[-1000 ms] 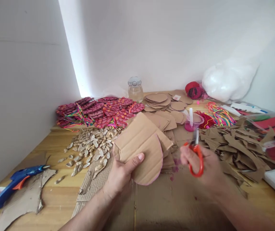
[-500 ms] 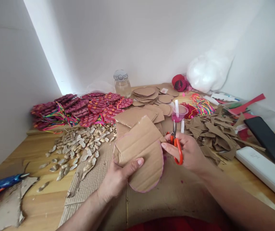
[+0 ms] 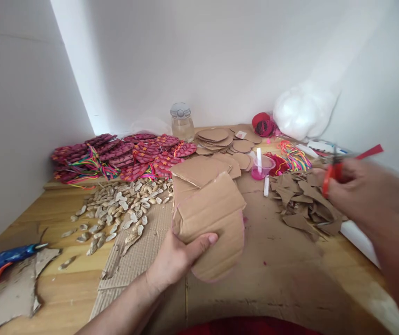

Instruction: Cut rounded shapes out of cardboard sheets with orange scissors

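Brown corrugated cardboard piece with pink-traced rounded edge (image 3: 208, 223) is gripped mid-table by the left hand (image 3: 175, 260), thumb on top. Red-handled scissors (image 3: 332, 173) are clenched in the blurred right hand (image 3: 363, 193) over the cardboard scrap pile (image 3: 300, 204). Pink line could be overcut if the 1-handed hold flexes.
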Available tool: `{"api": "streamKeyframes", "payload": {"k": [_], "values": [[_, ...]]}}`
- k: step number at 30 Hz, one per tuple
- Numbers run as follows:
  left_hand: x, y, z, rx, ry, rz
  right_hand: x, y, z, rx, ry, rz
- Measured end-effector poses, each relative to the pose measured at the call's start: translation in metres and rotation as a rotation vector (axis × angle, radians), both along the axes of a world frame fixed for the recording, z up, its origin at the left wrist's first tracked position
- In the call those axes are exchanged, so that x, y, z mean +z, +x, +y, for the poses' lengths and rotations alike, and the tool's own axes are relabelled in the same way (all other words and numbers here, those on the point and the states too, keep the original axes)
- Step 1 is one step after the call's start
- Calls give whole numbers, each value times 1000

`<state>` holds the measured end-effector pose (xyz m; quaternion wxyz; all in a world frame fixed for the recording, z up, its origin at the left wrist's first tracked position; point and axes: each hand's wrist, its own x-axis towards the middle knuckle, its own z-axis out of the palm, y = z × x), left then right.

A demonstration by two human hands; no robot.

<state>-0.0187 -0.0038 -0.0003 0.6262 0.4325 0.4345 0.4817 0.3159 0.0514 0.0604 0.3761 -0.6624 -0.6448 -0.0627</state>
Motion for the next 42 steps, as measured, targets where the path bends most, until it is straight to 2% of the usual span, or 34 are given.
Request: {"api": "streamKeyframes", "payload": {"k": [2, 3, 5, 7, 9, 11, 16, 18, 20, 22, 25, 28, 31, 34, 38, 42], "values": [[-2, 0, 4, -7, 10, -13, 10, 36, 2, -165, -121, -246], [-3, 0, 5, -18, 14, -18, 13, 49, 3, -188, -170, -323], [-5, 0, 8, -41, 9, -32, 15, 66, 3, -284, -159, -418], [-4, 0, 9, -47, 2, -64, 14, 66, 3, -342, -74, -431], [-3, 1, 10, -43, -22, -107, 11, 50, 2, -339, -6, -371], [-2, 1, 10, -18, -54, -147, 6, 23, 0, -280, -2, -247], [-3, -2, 13, 21, -101, -197, -12, -59, -11, 190, -434, 460], [-4, -5, 13, 4, -86, -188, -17, -83, -15, 384, -582, 627], [-4, -7, 13, -45, -57, -178, -22, -100, -18, 500, -627, 746], [-4, -8, 13, -110, -54, -180, -27, -111, -19, 529, -651, 853], [-5, -9, 15, -141, -131, -217, -41, -116, -19, 468, -645, 987], [-8, -10, 22, -107, -196, -250, -58, -115, -17, 428, -547, 1084], [-11, -12, 27, -31, -180, -212, -70, -112, -12, 402, -489, 1133], [-13, -14, 28, -44, -144, -137, -72, -111, -10, 400, -469, 1156], [-16, -14, 28, -2, -73, -88, -68, -115, -13, 471, -533, 1220], [-18, -12, 28, 21, -99, -91, -67, -119, -18, 530, -581, 1298]]}}
